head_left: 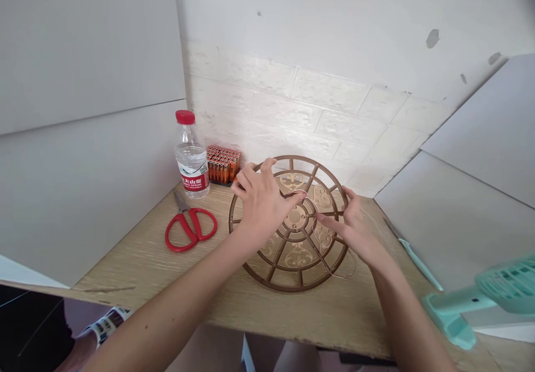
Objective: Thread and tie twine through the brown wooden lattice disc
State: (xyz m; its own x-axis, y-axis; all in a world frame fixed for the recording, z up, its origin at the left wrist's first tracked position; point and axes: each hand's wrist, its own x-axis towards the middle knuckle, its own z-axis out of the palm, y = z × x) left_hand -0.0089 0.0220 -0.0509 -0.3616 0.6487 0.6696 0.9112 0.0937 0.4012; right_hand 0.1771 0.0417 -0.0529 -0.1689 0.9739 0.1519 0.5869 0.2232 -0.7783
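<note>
Spoked brown plastic disc (299, 255) lies flat on the wood-grain counter (125, 266), with a thin pale wire (353, 266) looping across it and around its hub. Both hands are on the disc. The left hand (261, 207) rests across its upper-left spokes, fingers spread and bent downward, gripping nothing that shows. The right hand (349, 233) comes in from the right, thumb and forefinger drawn close at the wire, though whether they pinch it I cannot tell. Left of the disc lie red-handled scissors (190, 230). Behind them stand a water bottle with a red cap (191, 157) and, just beside it, a block of orange batteries (223, 165). A teal handheld fan (501, 288) shows at lower right.
</note>
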